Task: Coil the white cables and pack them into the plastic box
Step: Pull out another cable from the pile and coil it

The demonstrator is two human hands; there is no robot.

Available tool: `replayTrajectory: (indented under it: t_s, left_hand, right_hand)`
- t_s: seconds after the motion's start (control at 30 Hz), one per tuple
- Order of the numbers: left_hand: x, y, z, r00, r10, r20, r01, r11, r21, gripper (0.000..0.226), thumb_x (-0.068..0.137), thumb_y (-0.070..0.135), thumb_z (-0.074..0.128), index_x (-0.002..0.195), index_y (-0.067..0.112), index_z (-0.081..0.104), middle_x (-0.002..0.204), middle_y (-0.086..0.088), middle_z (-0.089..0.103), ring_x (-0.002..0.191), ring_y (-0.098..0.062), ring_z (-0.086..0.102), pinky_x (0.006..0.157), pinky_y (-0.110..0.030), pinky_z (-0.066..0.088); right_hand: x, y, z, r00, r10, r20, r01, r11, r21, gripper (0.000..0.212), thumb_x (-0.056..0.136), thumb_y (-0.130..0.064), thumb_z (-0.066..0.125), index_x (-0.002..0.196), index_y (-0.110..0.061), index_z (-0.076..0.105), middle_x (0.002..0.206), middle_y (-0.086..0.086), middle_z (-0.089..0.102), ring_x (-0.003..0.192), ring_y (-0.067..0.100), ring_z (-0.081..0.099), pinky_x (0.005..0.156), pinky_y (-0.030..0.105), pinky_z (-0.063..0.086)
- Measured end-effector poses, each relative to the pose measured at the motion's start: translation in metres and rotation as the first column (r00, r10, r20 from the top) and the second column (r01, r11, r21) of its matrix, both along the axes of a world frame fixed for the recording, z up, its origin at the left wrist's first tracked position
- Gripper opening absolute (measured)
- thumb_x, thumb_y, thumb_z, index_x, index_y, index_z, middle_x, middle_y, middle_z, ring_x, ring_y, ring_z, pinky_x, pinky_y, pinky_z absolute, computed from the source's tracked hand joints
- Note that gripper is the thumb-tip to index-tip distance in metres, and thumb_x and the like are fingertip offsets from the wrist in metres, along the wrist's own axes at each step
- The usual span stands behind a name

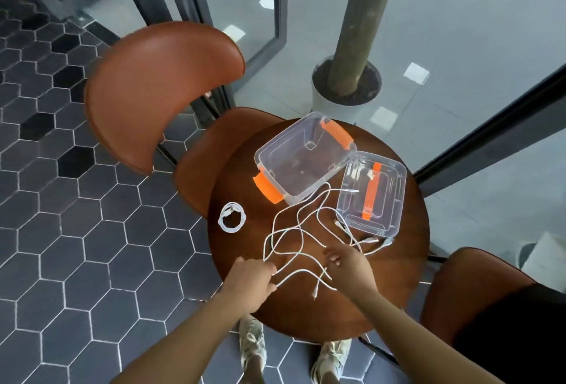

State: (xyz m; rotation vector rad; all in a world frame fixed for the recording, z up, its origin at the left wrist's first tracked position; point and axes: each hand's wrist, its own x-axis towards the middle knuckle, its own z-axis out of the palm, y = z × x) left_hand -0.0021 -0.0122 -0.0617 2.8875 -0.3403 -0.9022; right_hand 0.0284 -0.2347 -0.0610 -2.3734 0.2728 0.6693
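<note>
Centrally, round brown tabletop, carrying every task item.

- Plastic box: clear, with an orange latch at each of two opposite ends. Stands uncovered and upright on the far part of the tabletop, wood showing through its base.
- Lid: clear, crossed by an orange strip handle. Lies flat just right of the box, far corner meeting the box's right side.
- Coiled cable: white, wound into a small ring. Rests at the tabletop's left edge, near the box's nearer orange latch, apart from the other cables.
- Loose cables: white, uncoiled, sprawled in crossing loops between the box and both hands. Several plug ends gathered by the lid's near corner, one more pointing toward the near edge.
- Left hand: at the near-left edge, fingers drawn together and pinching a strand of the loose cables.
- Right hand: above the near-right part of the tangle, fingers curled downward over strands. Cannot tell whether clamped on any of them.

Surroundings:

- Brown padded chair beyond the tabletop to the left.
- Second brown chair at the near right.
- White pot with a thick trunk behind the box.
- Dark hexagon-tiled floor.
- Pale shoes under the near edge.
</note>
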Motion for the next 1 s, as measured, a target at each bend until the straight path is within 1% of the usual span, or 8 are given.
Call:
replayTrajectory:
  t_s: [0.1,0.17,0.27,0.43,0.6,0.73,0.83,1.0]
  left_hand:
    - [-0.008,-0.002,-0.002,0.998,0.022,0.065,-0.02,0.999,-0.04,0.024,0.098,0.032,0.05,0.108,0.025,0.07,0.107,0.003,0.069,0.105,-0.022,0.059,0.088,-0.036,0.041]
    - [-0.012,-0.004,-0.001,0.994,0.049,0.1,-0.041,0.996,-0.081,0.024,0.098,0.026,0.047,0.093,0.023,0.071,0.097,0.003,0.067,0.096,-0.021,0.058,0.079,-0.034,0.039]
    - [-0.014,-0.003,-0.002,0.987,0.119,0.108,-0.105,0.986,-0.13,0.022,0.099,0.024,0.049,0.091,0.025,0.07,0.095,0.005,0.065,0.094,-0.017,0.057,0.076,-0.03,0.036]
    - [-0.017,0.0,-0.005,0.973,0.218,0.077,-0.198,0.956,-0.215,0.022,0.098,0.019,0.049,0.082,0.022,0.064,0.083,0.011,0.051,0.083,-0.013,0.052,0.073,-0.026,0.033]
    - [-0.018,0.004,-0.006,0.962,0.263,0.078,-0.239,0.943,-0.23,0.021,0.095,0.017,0.051,0.079,0.02,0.065,0.079,0.01,0.05,0.076,-0.012,0.049,0.067,-0.023,0.031]
    - [-0.017,0.002,-0.005,0.958,0.274,0.083,-0.249,0.94,-0.232,0.021,0.096,0.018,0.051,0.079,0.021,0.065,0.08,0.011,0.05,0.074,-0.01,0.047,0.055,-0.017,0.026]
    - [-0.017,0.001,-0.005,0.952,0.295,0.08,-0.268,0.932,-0.245,0.021,0.095,0.016,0.052,0.08,0.021,0.065,0.081,0.011,0.051,0.076,-0.01,0.048,0.056,-0.017,0.026]
    - [-0.019,0.002,-0.009,0.951,0.298,0.077,-0.272,0.931,-0.244,0.02,0.093,0.016,0.053,0.079,0.021,0.066,0.081,0.011,0.054,0.077,-0.01,0.051,0.054,-0.015,0.027]
  right_hand:
    - [-0.003,-0.012,-0.011,0.986,-0.095,0.137,0.113,0.984,-0.135,0.024,0.089,-0.012,0.061,0.112,-0.016,0.07,0.113,0.006,0.065,0.094,0.028,0.068,0.072,0.03,0.048]
    - [0.002,-0.022,-0.017,0.964,-0.194,0.183,0.224,0.96,-0.165,0.026,0.087,-0.013,0.064,0.113,-0.014,0.066,0.118,0.01,0.059,0.1,0.035,0.065,0.077,0.037,0.053]
    - [0.01,-0.038,-0.025,0.957,-0.285,0.054,0.289,0.931,-0.222,0.027,0.087,-0.023,0.066,0.112,-0.014,0.059,0.12,0.012,0.058,0.104,0.038,0.063,0.089,0.048,0.055]
    - [0.016,-0.052,-0.038,0.953,-0.29,-0.084,0.267,0.938,-0.219,0.027,0.088,-0.023,0.066,0.115,-0.018,0.066,0.116,0.013,0.072,0.109,0.036,0.066,0.089,0.04,0.051]
    - [0.017,-0.051,-0.045,0.931,-0.36,-0.057,0.343,0.918,-0.2,0.025,0.092,-0.03,0.063,0.113,-0.019,0.071,0.115,0.011,0.072,0.108,0.033,0.066,0.087,0.038,0.052]
    - [0.017,-0.041,-0.048,0.981,-0.181,0.065,0.191,0.952,-0.24,0.028,0.094,-0.017,0.052,0.119,-0.021,0.064,0.12,0.006,0.063,0.106,0.033,0.065,0.078,0.037,0.05]
    - [0.02,-0.034,-0.051,0.992,0.11,0.061,-0.085,0.943,-0.322,0.053,0.083,0.003,0.053,0.126,-0.029,0.059,0.121,0.003,0.058,0.109,0.03,0.063,0.073,0.036,0.049]
    - [0.033,-0.042,-0.063,0.922,0.386,-0.021,-0.354,0.822,-0.445,0.029,0.082,-0.004,0.064,0.108,-0.018,0.065,0.112,0.004,0.053,0.114,0.029,0.056,0.084,0.037,0.053]
